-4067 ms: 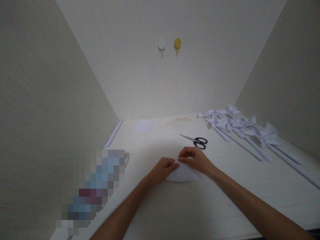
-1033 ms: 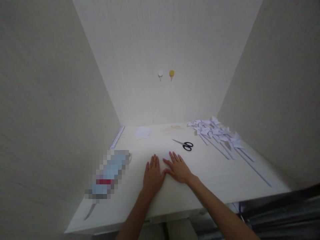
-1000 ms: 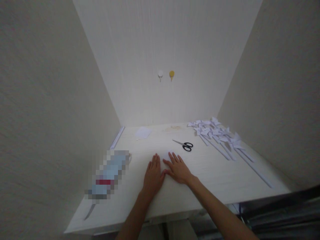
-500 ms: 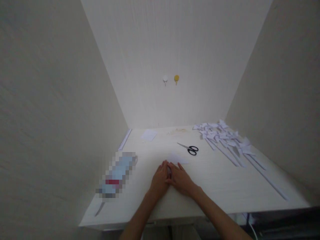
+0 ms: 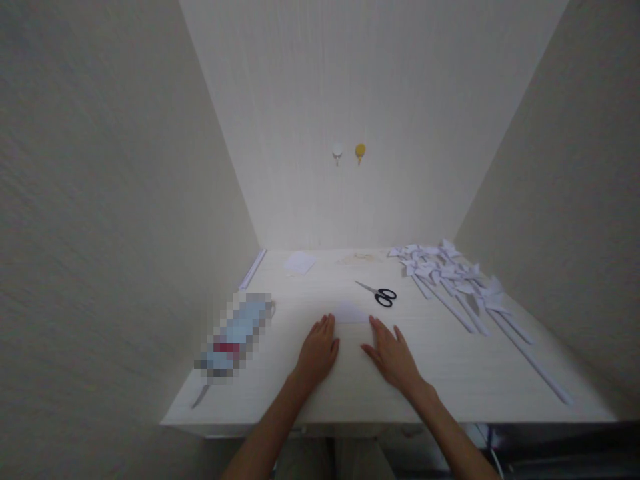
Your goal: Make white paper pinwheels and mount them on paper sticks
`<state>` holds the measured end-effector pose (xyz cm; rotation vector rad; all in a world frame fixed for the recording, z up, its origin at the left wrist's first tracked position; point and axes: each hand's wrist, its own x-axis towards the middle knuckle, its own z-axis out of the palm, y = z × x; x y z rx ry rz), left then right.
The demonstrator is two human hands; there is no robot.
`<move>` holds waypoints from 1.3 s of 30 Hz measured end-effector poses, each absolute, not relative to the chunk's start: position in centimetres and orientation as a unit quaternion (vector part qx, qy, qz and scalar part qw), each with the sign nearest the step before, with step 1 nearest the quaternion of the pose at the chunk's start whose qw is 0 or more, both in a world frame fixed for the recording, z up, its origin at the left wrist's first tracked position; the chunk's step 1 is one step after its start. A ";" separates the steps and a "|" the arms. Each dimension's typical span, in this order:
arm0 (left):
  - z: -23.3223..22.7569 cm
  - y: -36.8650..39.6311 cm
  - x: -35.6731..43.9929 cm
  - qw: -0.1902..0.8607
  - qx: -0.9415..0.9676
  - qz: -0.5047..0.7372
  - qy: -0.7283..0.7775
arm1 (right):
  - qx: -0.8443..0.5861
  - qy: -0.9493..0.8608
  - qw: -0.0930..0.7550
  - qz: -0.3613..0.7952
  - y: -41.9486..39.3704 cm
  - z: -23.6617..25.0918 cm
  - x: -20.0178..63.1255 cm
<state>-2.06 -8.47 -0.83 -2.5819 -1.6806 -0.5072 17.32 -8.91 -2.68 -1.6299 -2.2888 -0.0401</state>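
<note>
A white sheet of paper (image 5: 351, 313), folded into a triangle, lies flat on the table with its straight edge toward me. My left hand (image 5: 319, 348) rests on the tabletop with its fingertips at the paper's left corner. At the right corner, the fingertips of my right hand (image 5: 393, 350) touch the paper, thumb and fingers spread. Neither hand grips anything. Just beyond the paper, to the right, lie scissors (image 5: 379, 293) with black handles, their blades pointing left and away.
Several white paper pinwheels (image 5: 440, 270) on paper sticks lie along the right side. Square paper (image 5: 300, 262) sits at the back left, near rolled paper sticks (image 5: 253, 269) by the left wall. A pixelated blue object (image 5: 243, 330) lies at left. Two hooks (image 5: 360, 151) are on the back wall.
My hands were together over the paper's near edge; they have moved apart to its left and right corners. More of the paper shows, and the view has shifted slightly.
</note>
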 end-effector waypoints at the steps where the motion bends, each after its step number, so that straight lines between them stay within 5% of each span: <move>1: -0.8 -8.5 -2.0 0.016 -0.827 -0.164 -0.538 | -0.573 -0.803 0.165 -0.015 -8.9 -2.8 17.3; 13: -1.7 -8.1 4.8 0.020 -0.832 -0.160 -0.531 | -0.575 -0.801 0.166 -0.009 -8.8 -2.9 17.1; 25: -1.1 -8.3 3.3 0.002 -0.824 -0.135 -0.550 | -0.538 -0.813 0.222 0.023 -8.9 -2.3 16.7; 39: -1.3 -8.5 2.8 0.006 -0.826 -0.149 -0.544 | -0.569 -0.800 0.189 -0.004 -9.3 -1.8 15.1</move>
